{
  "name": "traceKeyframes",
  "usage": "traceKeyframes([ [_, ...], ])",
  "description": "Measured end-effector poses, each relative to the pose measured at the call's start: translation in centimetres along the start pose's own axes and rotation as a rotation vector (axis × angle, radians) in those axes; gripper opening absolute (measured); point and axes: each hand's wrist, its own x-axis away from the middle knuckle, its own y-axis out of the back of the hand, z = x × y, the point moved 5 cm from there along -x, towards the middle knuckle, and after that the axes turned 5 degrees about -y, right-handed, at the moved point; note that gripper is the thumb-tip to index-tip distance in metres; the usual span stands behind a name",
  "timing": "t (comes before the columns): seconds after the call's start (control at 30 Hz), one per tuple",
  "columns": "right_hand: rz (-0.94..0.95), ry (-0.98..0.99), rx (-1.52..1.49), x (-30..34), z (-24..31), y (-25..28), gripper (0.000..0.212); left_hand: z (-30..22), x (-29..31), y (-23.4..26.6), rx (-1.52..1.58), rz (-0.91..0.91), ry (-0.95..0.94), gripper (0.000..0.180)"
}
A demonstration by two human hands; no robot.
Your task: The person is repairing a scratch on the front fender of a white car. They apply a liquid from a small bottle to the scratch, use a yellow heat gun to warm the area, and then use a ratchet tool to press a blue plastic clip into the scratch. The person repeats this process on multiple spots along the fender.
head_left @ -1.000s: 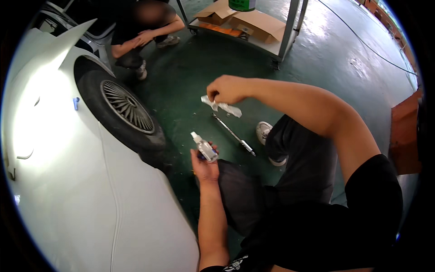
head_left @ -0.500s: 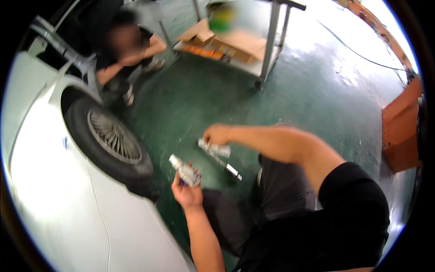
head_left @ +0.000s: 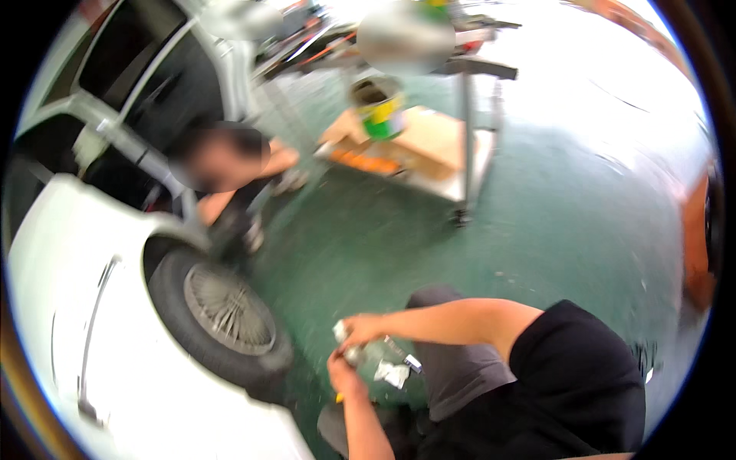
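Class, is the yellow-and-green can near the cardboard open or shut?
Open: the can shows its hollow inside, with no lid on top.

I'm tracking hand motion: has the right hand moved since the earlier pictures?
Yes: judged against the wheel, the right hand has moved leftward, closer to it.

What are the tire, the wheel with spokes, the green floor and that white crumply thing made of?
Tire: probably rubber; it's dull and black.
Spoked wheel: likely metal, dull grey, though plastic could look alike.
Green floor: perhaps painted concrete, shiny where light glares.
White crumpled thing: maybe paper or thin plastic, creased; blur leaves it open.
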Motion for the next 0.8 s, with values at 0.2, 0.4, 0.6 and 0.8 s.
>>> traceKeyframes([
  [0.2, -0.518, -0.364, 0.507, -6.2, -16.1, 7.9, 0.043, -0.6, 2.4, -0.2, 0.298, -0.103, 0.232, 0.027],
  [0.4, -0.345, -0.501, 0.712, -8.8, -21.8, 7.8, 0.034, -4.7, 5.5, 3.6, 0.305, -0.158, 0.197, 0.028],
  [0.6, -0.222, 0.035, 0.619, -5.7, -7.6, 4.3, 0.04, -8.8, 6.0, 2.2, 0.4, -0.187, 0.17, 0.032],
  [0.8, 0.149, 0.403, 0.025, 3.7, 8.0, -1.7, 0.033, -11.4, 4.9, -2.6, 0.398, -0.077, 0.124, 0.034],
])
